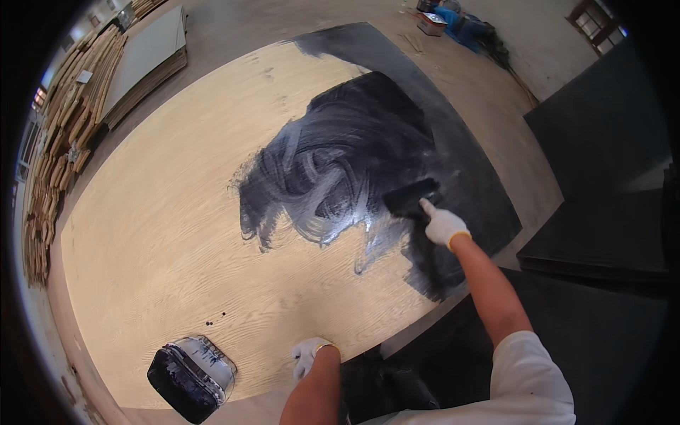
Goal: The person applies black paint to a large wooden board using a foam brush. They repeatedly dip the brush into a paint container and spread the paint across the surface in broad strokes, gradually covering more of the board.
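Note:
A large wood-grain panel (pixel 177 234) lies before me, pale on the left and coated in glossy black on the right. In the middle, wet black paint (pixel 354 142) forms swirling, streaky strokes. My right hand (pixel 446 225), in a white knit glove, grips a wide, black-covered brush (pixel 407 198), its long edge on the painted surface. Near the panel's front edge, my gloved left hand (pixel 312 354) rests with fingers curled and no tool visible in it. A paint-smeared tub (pixel 188 386) of black paint stands at the panel's near left corner, with small black drops (pixel 210 323) beside it.
Stacked thin wood sheets (pixel 71 113) and a pile of grey boards (pixel 152 64) line the left side. Dark panels (pixel 602 234) stand and lie at the right. A small box (pixel 431 25) and a blue bundle (pixel 464 28) sit on the far floor.

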A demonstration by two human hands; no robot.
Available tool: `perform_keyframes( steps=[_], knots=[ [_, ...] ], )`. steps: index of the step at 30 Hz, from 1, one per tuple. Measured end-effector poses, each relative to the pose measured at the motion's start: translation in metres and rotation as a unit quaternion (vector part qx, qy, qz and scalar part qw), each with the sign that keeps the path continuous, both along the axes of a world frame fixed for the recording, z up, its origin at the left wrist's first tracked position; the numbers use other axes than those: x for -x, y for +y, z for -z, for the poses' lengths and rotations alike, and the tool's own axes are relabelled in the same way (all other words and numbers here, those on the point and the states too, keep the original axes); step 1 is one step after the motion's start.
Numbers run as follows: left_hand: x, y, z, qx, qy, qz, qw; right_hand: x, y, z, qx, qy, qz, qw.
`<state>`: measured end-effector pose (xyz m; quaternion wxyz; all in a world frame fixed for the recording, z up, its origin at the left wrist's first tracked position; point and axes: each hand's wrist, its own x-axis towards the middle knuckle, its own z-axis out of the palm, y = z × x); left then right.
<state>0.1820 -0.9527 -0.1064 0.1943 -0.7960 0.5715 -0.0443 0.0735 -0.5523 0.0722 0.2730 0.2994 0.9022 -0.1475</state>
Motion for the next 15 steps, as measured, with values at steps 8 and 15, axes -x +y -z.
perform_keyframes(
  steps=[8, 15],
  knots=[
    [-0.006, -0.008, 0.010, 0.046, 0.020, -0.003, 0.999, 0.152, -0.100, 0.001, 0.077, 0.047, -0.185, 0.978],
    [-0.011, -0.011, 0.005, 0.086, 0.034, 0.008, 0.996, 0.055, -0.099, -0.032, 0.082, -0.084, -0.154, 0.981]
  ],
)
